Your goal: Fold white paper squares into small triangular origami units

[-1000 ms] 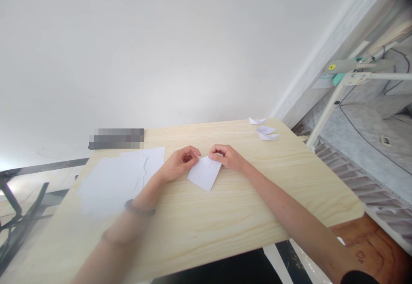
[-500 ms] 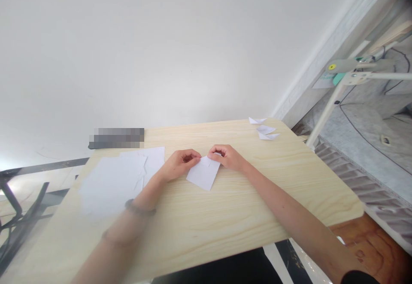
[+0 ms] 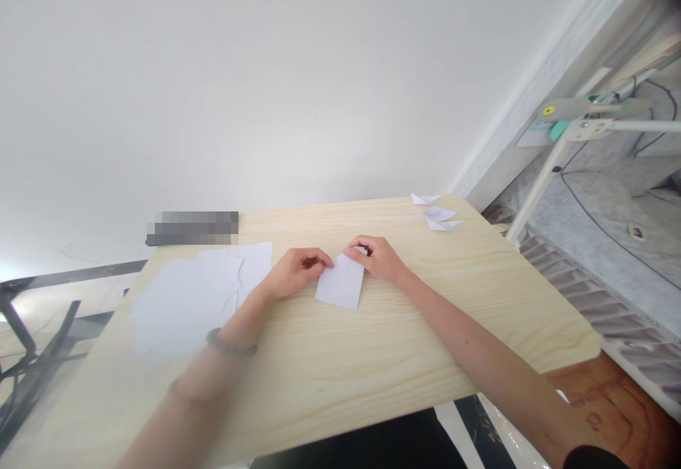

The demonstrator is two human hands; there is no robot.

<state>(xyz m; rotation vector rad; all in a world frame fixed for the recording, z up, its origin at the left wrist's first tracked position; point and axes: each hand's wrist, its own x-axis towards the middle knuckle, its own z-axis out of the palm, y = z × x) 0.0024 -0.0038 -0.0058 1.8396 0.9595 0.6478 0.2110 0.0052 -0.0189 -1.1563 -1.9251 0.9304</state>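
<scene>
A small square of white paper (image 3: 340,287) lies at the middle of the table, with a short crease near its upper edge. My left hand (image 3: 299,271) pinches its upper left corner between thumb and fingers. At the upper right corner, my right hand (image 3: 375,256) has the paper between thumb and index finger. Whether the paper is folded in layers I cannot tell. Several folded paper boats (image 3: 443,225) rest near the far right corner, well apart from both hands.
The table (image 3: 415,362) has a pale wood top. White paper sheets (image 3: 186,299) lie overlapping on its left, beside my left forearm. A blurred-out dark object (image 3: 192,228) sits at the far left edge. A wall (image 3: 319,86) stands behind; a white metal frame (image 3: 543,178) is at the right.
The square of paper has turned slightly, its lower edge swinging to the right and its lower right corner rising. My right hand has shifted a little upward; both hands still pinch the paper.
</scene>
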